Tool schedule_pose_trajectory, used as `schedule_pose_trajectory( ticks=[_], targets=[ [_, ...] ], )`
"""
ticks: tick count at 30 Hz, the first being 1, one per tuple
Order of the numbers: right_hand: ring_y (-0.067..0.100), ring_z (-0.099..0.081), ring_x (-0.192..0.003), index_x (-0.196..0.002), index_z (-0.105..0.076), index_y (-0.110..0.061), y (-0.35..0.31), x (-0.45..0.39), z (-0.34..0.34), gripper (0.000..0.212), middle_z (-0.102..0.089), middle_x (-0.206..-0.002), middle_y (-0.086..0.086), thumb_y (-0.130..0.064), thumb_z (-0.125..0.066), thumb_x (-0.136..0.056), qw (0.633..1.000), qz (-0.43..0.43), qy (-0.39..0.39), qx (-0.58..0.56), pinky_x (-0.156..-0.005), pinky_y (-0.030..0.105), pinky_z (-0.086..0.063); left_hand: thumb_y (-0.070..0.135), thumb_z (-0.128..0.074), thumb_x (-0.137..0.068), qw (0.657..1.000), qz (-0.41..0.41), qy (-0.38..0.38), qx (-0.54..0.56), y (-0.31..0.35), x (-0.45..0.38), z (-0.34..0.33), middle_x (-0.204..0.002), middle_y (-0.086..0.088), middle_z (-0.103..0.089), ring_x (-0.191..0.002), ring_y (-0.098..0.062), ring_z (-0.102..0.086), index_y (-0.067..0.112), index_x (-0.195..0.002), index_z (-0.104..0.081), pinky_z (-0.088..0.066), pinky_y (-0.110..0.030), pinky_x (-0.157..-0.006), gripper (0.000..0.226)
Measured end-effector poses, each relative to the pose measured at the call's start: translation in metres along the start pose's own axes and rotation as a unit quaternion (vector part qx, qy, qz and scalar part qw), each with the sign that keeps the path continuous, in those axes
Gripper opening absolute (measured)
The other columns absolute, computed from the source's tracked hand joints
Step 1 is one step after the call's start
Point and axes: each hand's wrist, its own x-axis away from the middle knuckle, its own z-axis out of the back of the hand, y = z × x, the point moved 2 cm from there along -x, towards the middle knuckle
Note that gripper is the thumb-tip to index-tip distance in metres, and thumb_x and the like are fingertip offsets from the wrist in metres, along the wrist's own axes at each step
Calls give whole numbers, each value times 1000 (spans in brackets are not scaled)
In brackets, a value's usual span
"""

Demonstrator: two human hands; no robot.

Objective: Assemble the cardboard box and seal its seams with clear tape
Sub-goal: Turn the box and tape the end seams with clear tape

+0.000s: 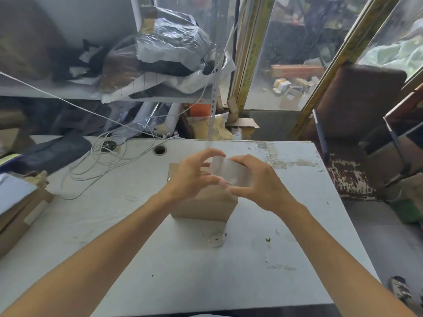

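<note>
A small brown cardboard box [206,207] stands upright in the middle of the white table [137,236]. Both hands hover just above its top. My right hand [258,181] grips a roll of clear tape [231,172], thumb underneath and fingers over the top. My left hand [194,175] has its fingers curled at the roll's left side, thumb and fingertips at the tape's loose end; the exact pinch is hard to make out. The box's top is mostly hidden by the hands.
A small white round object [215,241] lies on the table in front of the box. Loose white cables [103,161] sprawl at the back left near a cable hole [159,149]. Flat cardboard [20,216] lies at the left edge. A worn brown chair [352,156] stands to the right.
</note>
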Motion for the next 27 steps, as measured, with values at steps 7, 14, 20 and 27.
schedule_pose_trajectory(
  ticks=[7, 14, 20, 27],
  targets=[
    [8, -55, -77, -101, -60, -24, 17, -4, 8, 43, -61, -91, -6, -44, -84, -72, 993, -63, -74, -70, -60, 17, -45, 24, -81, -80, 999, -4, -30, 31, -9, -6, 0, -137, 8, -59, -130, -18, -54, 44, -129, -56, -51, -29, -99, 59],
    [3, -55, -59, -88, -57, -28, 8, -7, 11, 33, -62, -74, -7, -50, -75, -72, 988, -56, -38, -141, -53, 15, -42, 28, -49, -102, 993, -24, -16, -111, -1, -5, -13, -109, 17, -64, -101, 8, -55, 24, -154, -26, -37, -19, -91, 57],
    [4, -61, -82, -113, -57, -23, 14, -5, 20, 24, -63, -92, -9, -31, -66, -92, 971, -52, -128, -196, -69, 21, -50, 40, -38, -100, 989, -46, 13, -139, 2, -6, -16, -153, 1, -42, -142, -15, -36, 21, -153, -33, -26, -8, -106, 56],
    [10, -64, -85, -110, -62, -24, 15, -9, 22, 25, -67, -97, -4, -28, -72, -87, 978, -50, -82, -185, -73, 25, -55, 34, -46, -96, 998, -44, -1, -41, 12, -5, -15, -138, -4, -58, -110, -2, -58, 24, -150, -40, -41, -17, -100, 55]
  ],
)
